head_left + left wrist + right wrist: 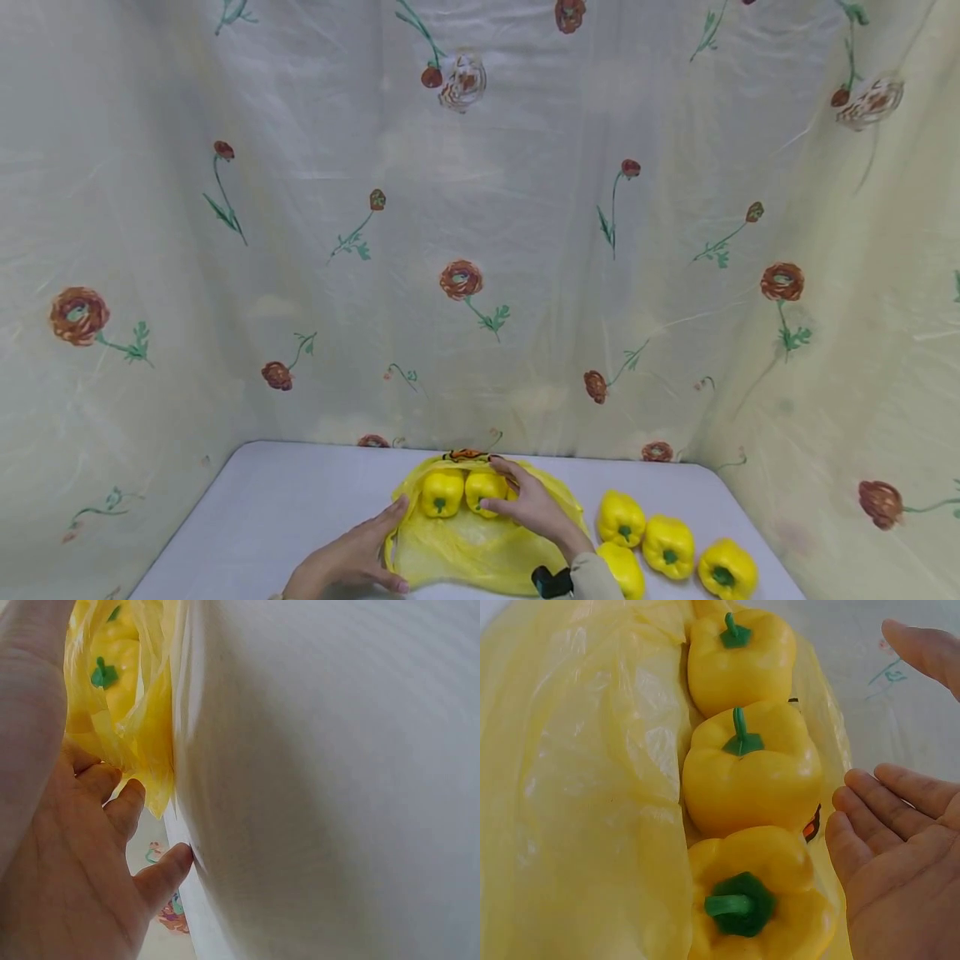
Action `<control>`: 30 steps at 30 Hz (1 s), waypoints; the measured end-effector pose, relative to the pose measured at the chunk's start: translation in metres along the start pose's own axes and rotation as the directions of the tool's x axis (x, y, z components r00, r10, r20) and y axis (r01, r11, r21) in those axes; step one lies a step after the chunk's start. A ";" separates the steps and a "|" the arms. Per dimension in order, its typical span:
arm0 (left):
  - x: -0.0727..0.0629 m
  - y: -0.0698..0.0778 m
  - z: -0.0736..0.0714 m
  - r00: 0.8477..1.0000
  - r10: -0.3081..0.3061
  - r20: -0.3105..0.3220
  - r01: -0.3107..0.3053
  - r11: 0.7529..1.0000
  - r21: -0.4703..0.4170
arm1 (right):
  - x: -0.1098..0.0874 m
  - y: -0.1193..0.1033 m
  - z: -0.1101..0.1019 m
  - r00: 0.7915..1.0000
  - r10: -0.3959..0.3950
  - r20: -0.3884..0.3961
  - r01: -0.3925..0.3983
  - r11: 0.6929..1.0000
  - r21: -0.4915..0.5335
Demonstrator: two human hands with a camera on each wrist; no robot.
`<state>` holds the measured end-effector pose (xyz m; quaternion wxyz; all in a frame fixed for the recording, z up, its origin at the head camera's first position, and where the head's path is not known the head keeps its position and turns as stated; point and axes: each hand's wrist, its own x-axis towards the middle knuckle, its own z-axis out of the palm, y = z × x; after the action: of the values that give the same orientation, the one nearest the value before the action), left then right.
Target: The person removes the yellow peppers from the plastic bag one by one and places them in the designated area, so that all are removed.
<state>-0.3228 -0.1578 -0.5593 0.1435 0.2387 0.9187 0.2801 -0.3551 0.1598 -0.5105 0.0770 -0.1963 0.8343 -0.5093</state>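
A yellow plastic bag lies spread on the table, its mouth towards me. Inside, at its far end, yellow bell peppers with green stems sit in a row; the right wrist view shows a far pepper, a middle pepper and a near pepper. My left hand is at the bag's left edge, fingers spread and fingertips against the plastic. Over the right part of the bag is my right hand, its fingers extended beside the peppers and partly covering them in the head view. Nothing is gripped in its palm.
Right of the bag, several more yellow bell peppers lie on the white table. A flower-patterned curtain hangs behind the table and along both sides. A black strap device is on my right wrist.
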 end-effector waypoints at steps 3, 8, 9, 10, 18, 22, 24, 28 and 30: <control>-0.001 -0.002 0.000 1.000 0.014 0.007 -0.014 1.000 -0.008 | 0.003 0.003 0.001 1.000 0.009 -0.009 -0.009 1.000 -0.007; -0.001 -0.005 0.000 1.000 0.025 0.013 -0.024 1.000 -0.011 | 0.008 0.009 0.002 0.999 0.041 -0.030 -0.042 0.999 -0.022; -0.001 -0.005 0.001 1.000 0.021 0.013 -0.020 1.000 -0.013 | 0.009 0.009 0.002 0.998 0.047 -0.034 -0.047 0.999 -0.022; 0.000 -0.005 0.001 1.000 0.016 0.014 -0.016 1.000 -0.013 | 0.010 0.010 0.003 0.998 0.052 -0.038 -0.053 0.998 -0.021; 0.000 -0.003 0.001 1.000 0.006 0.007 -0.006 1.000 -0.003 | 0.012 0.008 0.005 0.997 0.061 -0.044 -0.063 0.997 -0.052; 0.000 -0.003 0.000 1.000 0.013 0.002 -0.013 1.000 0.004 | 0.014 0.006 0.005 0.998 0.046 -0.034 -0.048 0.997 -0.068; 0.000 -0.003 0.000 1.000 0.012 -0.001 -0.012 1.000 0.006 | 0.015 0.005 0.004 0.999 0.036 -0.030 -0.038 0.996 -0.077; -0.001 -0.002 0.000 1.000 0.019 -0.005 -0.019 1.000 0.012 | 0.016 0.006 0.005 0.999 0.028 -0.023 -0.030 0.995 -0.096; -0.002 -0.002 0.000 1.000 0.024 -0.007 -0.024 1.000 0.013 | 0.017 0.007 0.005 1.000 0.026 -0.016 -0.028 0.994 -0.106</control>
<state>-0.3222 -0.1600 -0.5603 0.1356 0.2496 0.9180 0.2768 -0.3710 0.1518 -0.5178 0.0674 -0.1853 0.8633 -0.4646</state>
